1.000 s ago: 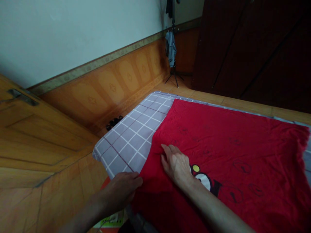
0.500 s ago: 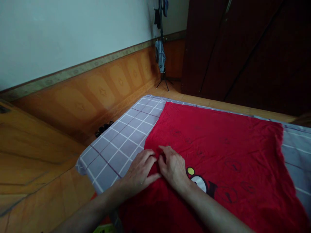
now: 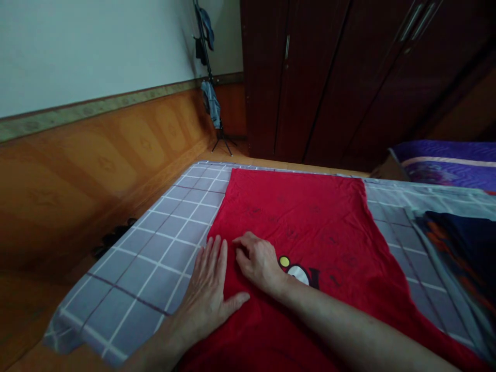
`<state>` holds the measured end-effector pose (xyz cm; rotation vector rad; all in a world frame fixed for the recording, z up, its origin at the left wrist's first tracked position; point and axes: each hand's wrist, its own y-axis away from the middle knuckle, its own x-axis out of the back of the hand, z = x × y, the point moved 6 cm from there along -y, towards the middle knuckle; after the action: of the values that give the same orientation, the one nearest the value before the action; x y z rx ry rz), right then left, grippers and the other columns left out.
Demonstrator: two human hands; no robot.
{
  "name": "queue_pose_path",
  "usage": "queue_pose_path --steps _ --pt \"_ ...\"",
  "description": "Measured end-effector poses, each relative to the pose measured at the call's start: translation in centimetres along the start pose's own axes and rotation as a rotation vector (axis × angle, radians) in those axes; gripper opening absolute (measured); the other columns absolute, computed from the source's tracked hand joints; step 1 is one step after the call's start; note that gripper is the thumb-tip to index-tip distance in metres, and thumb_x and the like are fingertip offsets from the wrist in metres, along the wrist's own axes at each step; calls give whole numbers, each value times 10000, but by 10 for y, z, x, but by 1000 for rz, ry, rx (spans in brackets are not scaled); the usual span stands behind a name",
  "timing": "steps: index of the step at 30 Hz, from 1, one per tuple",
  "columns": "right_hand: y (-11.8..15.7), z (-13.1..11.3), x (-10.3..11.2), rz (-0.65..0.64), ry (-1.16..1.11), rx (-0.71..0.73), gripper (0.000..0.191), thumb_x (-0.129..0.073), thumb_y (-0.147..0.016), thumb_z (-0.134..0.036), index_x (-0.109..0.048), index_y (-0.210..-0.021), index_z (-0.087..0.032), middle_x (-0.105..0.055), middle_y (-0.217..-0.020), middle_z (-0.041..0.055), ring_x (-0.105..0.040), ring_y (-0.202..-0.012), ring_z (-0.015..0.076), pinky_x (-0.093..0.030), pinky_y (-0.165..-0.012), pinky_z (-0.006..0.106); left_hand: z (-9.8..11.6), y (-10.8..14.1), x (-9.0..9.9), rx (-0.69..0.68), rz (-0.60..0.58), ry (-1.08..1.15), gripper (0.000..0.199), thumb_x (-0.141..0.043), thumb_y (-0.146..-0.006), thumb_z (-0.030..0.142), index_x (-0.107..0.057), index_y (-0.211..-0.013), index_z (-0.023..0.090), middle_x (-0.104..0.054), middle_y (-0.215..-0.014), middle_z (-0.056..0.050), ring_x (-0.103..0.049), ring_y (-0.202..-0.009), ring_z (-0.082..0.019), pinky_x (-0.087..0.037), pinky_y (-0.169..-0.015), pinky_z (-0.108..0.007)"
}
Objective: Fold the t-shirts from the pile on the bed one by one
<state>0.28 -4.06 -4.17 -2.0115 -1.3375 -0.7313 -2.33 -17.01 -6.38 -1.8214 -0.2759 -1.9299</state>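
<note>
A red T-shirt (image 3: 279, 206) lies spread on a grey-and-white checked cover, with a cartoon print (image 3: 298, 274) on its front. My left hand (image 3: 209, 284) rests flat along the shirt's left edge, fingers stretched out and thumb apart, partly over the cover. Just to its right, my right hand (image 3: 259, 261) is on the red fabric with its fingers curled in toward the thumb, seeming to pinch the cloth; the fingertips are partly hidden. Faint creases run across the shirt, and its near part goes out of view below my forearms.
The checked cover (image 3: 163, 232) lies over a bed-like surface. Dark folded clothes (image 3: 461, 243) lie at right, near a purple cloth (image 3: 453, 160). A clothes stand (image 3: 211, 103) and dark wardrobe (image 3: 310, 77) stand beyond. Dark shoes (image 3: 112, 237) are on the floor at left.
My left hand has flattened out and moved left, apart from the right hand. The right hand stays on the shirt, still curled. My view has turned right, showing the folded clothes.
</note>
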Motion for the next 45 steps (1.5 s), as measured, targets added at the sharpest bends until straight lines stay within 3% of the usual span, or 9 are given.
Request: queue_pose_path --steps 4,8,13,19,25,33,36,45 --pt "-5 1 0 -36 29 -29 278 -457 -842 -156 -694 -980 -199 -681 -941 37 -629 -850 143 -427 -737 205 2 5 1 29 56 5 1115 -546 -793 585 213 -1437 81 -13 -1535 -236 -57 -1414 -346 -196 -1112 -537" --pt "-15 -1 -4 -169 108 -3 316 -485 -784 -121 -707 -986 -217 -683 -972 39 -624 -892 153 -435 -774 222 -1 5 -6 55 -12 44 1137 -503 -797 632 295 -1402 95 30 -1524 -260 -50 -1407 -364 -224 -1091 -556" --pt "-30 0 -1 -286 130 59 312 -569 -715 -133 -724 -961 -247 -702 -894 -1 -629 -813 134 -442 -705 199 -4 4 -10 76 -83 80 1132 -478 -805 636 324 -1385 86 60 -1513 -271 7 -1401 -368 -186 -1095 -580" --pt "-31 3 6 -318 168 97 309 -620 -717 -261 -715 -1010 -289 -685 -898 -1 -615 -799 152 -428 -684 225 -3 3 -9 118 -171 107 1121 -466 -804 634 281 -1399 48 98 -1505 -272 75 -1397 -342 -159 -1116 -561" --pt "-25 -11 2 -274 302 142 266 -560 -786 -297 -711 -1003 -325 -658 -890 6 -605 -776 152 -380 -617 221 -3 3 -8 117 -156 124 1126 -499 -798 603 276 -1402 53 94 -1508 -269 69 -1398 -345 -159 -1115 -568" --pt "-23 -20 -5 -238 232 167 260 -470 -867 -300 -724 -915 -271 -668 -834 10 -602 -735 131 -357 -593 218 -2 4 -8 125 -179 100 1180 -517 -797 604 403 -1333 95 113 -1507 -271 54 -1397 -358 -179 -1113 -567" --pt "-21 -21 -5 -293 138 168 254 -497 -844 -294 -715 -974 -287 -687 -880 -5 -617 -772 128 -368 -607 207 -2 4 -8 140 -167 117 1208 -558 -788 567 426 -1316 105 126 -1506 -268 35 -1396 -373 -194 -1108 -571" --pt "-17 -29 -5 -313 249 176 260 -503 -830 -336 -701 -994 -297 -685 -874 13 -629 -762 165 -359 -575 236 0 5 -4 111 -93 166 1184 -586 -802 505 416 -1331 160 76 -1519 -268 -24 -1395 -405 -245 -1078 -606"
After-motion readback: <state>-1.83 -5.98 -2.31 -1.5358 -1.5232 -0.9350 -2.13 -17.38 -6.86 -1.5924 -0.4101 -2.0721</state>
